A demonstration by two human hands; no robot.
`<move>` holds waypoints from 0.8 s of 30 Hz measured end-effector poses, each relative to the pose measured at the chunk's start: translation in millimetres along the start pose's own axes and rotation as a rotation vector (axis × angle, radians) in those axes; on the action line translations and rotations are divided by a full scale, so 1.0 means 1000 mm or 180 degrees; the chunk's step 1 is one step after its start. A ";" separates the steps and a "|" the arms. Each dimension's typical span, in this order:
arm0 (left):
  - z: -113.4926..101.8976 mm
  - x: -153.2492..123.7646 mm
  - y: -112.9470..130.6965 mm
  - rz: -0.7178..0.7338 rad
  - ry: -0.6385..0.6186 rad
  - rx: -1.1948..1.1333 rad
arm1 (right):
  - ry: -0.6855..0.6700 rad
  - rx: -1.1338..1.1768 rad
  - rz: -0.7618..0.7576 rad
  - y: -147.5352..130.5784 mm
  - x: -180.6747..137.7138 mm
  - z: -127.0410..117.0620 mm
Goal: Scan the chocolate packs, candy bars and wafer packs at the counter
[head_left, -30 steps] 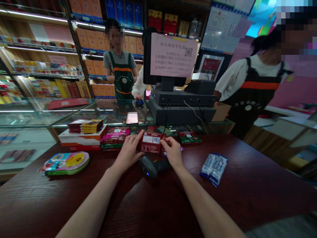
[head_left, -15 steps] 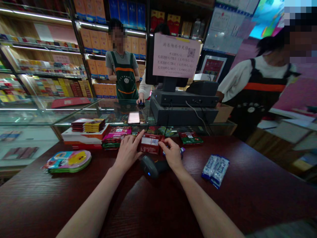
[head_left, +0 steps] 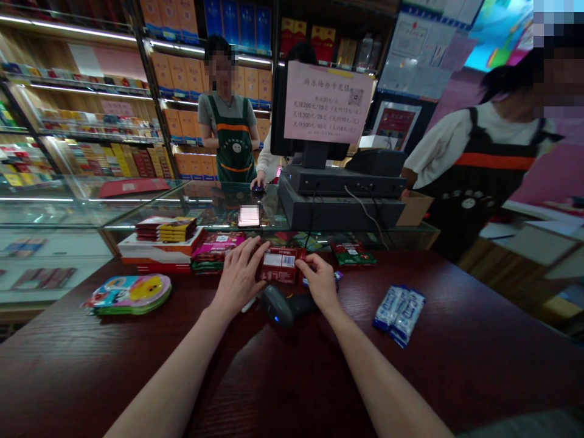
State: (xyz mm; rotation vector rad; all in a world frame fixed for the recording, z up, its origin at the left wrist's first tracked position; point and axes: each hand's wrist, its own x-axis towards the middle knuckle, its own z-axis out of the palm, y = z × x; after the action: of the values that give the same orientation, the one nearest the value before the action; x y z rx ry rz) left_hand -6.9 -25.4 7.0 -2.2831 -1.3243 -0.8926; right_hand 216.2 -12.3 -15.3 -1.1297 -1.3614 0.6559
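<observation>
A small dark red box (head_left: pixel 280 265) with a white label and barcode stands on edge between my hands, its label side facing me. My right hand (head_left: pixel 320 281) pinches its right edge between thumb and fingers. At the box's left edge is my left hand (head_left: pixel 241 272), its fingers stretched out, the index near the upper corner and the thumb near the lower one. Just below the box lies a dark barcode scanner (head_left: pixel 279 306) with a blue light, its handle reaching toward my right hand. A purple-and-white packet (head_left: pixel 338 277) shows partly behind my right hand.
Left are colourful flat packs (head_left: pixel 130 294), a white-and-orange box (head_left: pixel 157 248) topped with packets, and pink packs (head_left: pixel 218 245). To the right are blue sachets (head_left: pixel 399 313) and a green-red pack (head_left: pixel 353 254). Beyond stand a glass counter, a monitor (head_left: pixel 326 103) and several people.
The fingers of my left hand have shifted slightly at the box's edge. My right hand keeps its pinch. The view has moved a little, and a white strip now shows beside the scanner.
</observation>
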 end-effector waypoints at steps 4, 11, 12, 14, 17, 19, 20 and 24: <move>-0.002 0.001 0.001 0.0083 -0.0136 -0.0130 | -0.0049 0.0169 0.0109 0.000 0.001 0.000; -0.004 0.001 -0.003 0.0039 -0.0016 -0.0129 | -0.0216 0.0514 0.0216 -0.005 0.001 -0.003; -0.005 0.001 -0.004 0.0029 0.0010 -0.0109 | -0.0257 0.0567 0.0228 -0.006 0.001 -0.003; -0.005 0.000 -0.007 0.0003 0.0056 -0.0051 | -0.0336 0.0620 0.0214 -0.008 0.001 -0.004; -0.007 -0.001 -0.013 -0.0056 0.0121 0.0059 | -0.0432 0.0556 0.0179 -0.009 0.001 -0.008; -0.008 -0.001 -0.016 -0.0098 0.0148 0.0108 | -0.0522 0.0441 0.0174 -0.010 0.002 -0.012; -0.008 -0.002 -0.017 -0.0119 0.0156 0.0119 | -0.0583 0.0361 0.0168 -0.010 0.002 -0.016; -0.011 -0.003 -0.022 -0.0197 0.0159 0.0149 | -0.0907 -0.0042 0.0092 -0.012 0.002 -0.033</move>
State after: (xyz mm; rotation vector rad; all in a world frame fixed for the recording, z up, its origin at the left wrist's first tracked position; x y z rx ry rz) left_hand -31.0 -23.3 12.9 -2.1811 -1.3865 -0.9227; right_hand 244.9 -22.7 1.6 -1.0976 -1.5935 0.8546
